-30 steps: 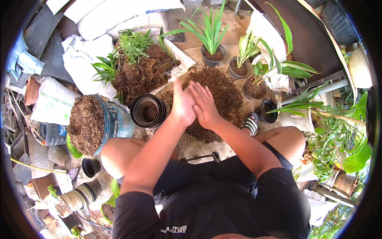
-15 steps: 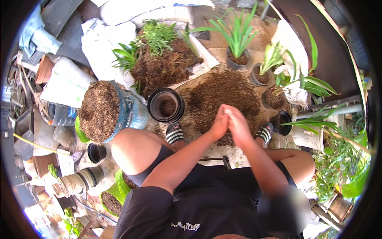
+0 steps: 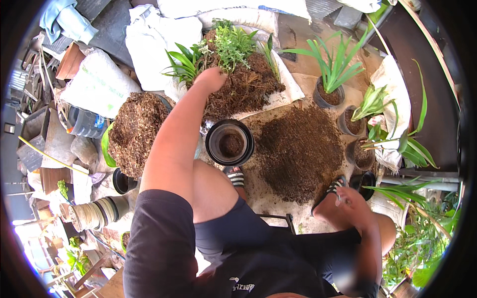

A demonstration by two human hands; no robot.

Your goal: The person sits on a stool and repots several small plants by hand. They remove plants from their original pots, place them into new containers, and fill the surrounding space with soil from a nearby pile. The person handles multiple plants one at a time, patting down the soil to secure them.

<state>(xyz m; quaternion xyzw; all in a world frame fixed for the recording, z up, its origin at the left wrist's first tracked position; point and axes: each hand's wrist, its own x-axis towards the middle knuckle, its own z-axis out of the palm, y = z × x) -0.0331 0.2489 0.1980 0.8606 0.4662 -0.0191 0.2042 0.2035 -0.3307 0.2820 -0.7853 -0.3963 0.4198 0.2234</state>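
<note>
My left hand (image 3: 212, 79) reaches far forward to the heap of brown, root-filled soil (image 3: 253, 97) on a white sack. Its fingers are bent inward beside the small leafy green plants (image 3: 232, 47) on the heap; whatever lies in them is hidden. To its left grow strappy leaves (image 3: 183, 62). Above my right knee, my right hand (image 3: 355, 202) hovers with its fingers loosely curled and nothing visible in them. Nested black pots (image 3: 211, 144) with some soil inside stand between the heap and my left foot. Loose dark soil (image 3: 298, 154) is spread on the ground between my feet.
Potted strap-leaved plants (image 3: 330, 97) line the right side, with a dark pot (image 3: 366, 184) by my right foot. Left of my arm rises a mound of brown chips (image 3: 136, 131). White sacks (image 3: 97, 82), a black pot (image 3: 123, 181) and stacked pots (image 3: 97, 211) crowd the left.
My hands were together above the loose soil; they have parted. The left has stretched forward to the plant heap, the right has drawn back over my right knee. The view has shifted.
</note>
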